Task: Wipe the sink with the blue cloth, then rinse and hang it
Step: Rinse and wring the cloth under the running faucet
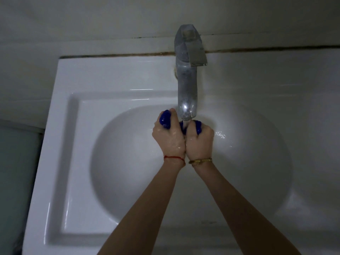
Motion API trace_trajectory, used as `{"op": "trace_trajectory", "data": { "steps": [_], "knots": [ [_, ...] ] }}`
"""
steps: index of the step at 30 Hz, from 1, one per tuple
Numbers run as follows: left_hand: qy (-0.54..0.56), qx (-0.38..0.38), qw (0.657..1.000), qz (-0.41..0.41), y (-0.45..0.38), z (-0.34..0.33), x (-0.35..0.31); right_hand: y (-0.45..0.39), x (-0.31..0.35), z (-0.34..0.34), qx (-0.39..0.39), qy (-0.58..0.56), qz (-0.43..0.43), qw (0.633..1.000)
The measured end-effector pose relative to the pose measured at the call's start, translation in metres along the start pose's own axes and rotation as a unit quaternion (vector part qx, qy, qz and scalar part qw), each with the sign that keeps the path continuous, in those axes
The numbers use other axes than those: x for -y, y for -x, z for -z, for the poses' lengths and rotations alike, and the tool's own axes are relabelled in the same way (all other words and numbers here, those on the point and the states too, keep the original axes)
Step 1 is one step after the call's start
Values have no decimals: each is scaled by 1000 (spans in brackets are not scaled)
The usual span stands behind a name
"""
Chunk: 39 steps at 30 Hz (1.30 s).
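The blue cloth (pixel 166 120) is bunched up between both fists, just under the spout of the metal faucet (pixel 186 85). My left hand (pixel 170 137) grips one end and my right hand (pixel 199 139) grips the other, knuckles side by side over the white sink (pixel 77 144) bowl. Both hands look wet and shiny. Most of the cloth is hidden inside the fists; only small blue bulges show. A thin stream of water seems to fall from the spout between the hands.
The faucet's lever handle (pixel 196 56) sits at the back, turned to the right. A pale wall (pixel 110 19) runs behind the sink, with a dark grimy seam along the join. A greenish surface (pixel 16 172) lies left of the basin.
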<state>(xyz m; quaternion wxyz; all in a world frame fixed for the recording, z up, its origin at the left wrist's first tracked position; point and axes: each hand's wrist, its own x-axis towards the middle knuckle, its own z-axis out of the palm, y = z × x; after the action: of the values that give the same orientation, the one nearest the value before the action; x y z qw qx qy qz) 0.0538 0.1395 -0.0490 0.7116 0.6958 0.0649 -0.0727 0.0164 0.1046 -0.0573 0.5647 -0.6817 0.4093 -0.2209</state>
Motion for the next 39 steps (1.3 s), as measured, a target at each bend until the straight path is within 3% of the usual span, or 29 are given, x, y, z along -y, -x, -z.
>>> {"op": "trace_trajectory", "data": {
  "steps": [4, 6, 9, 14, 20, 27, 35, 39],
  "knots": [
    [-14, 8, 1000, 16, -1, 3, -9, -1, -7, 9, 35, 69, 80, 994],
    [10, -1, 998, 65, 0, 3, -16, 1, -8, 15, 62, 110, 85, 988],
    [59, -4, 991, 116, -1, 8, -20, 8, -2, 23, 92, 25, -27, 995],
    [38, 89, 995, 3, 11, 21, -10, -1, 7, 24, 48, -150, -241, 958],
    [-37, 122, 991, -42, 18, 18, 7, -3, 9, 8, 70, -111, -287, 949],
    [-42, 51, 996, -58, 8, 16, 10, 0, 19, 3, 79, 61, -165, 981],
    [-66, 1, 996, -65, 1, 8, 10, -3, 9, 1, 29, 28, -108, 993],
    [-65, 3, 998, -27, -3, 5, 4, -3, 6, 3, 38, 23, -24, 999]
  ]
}}
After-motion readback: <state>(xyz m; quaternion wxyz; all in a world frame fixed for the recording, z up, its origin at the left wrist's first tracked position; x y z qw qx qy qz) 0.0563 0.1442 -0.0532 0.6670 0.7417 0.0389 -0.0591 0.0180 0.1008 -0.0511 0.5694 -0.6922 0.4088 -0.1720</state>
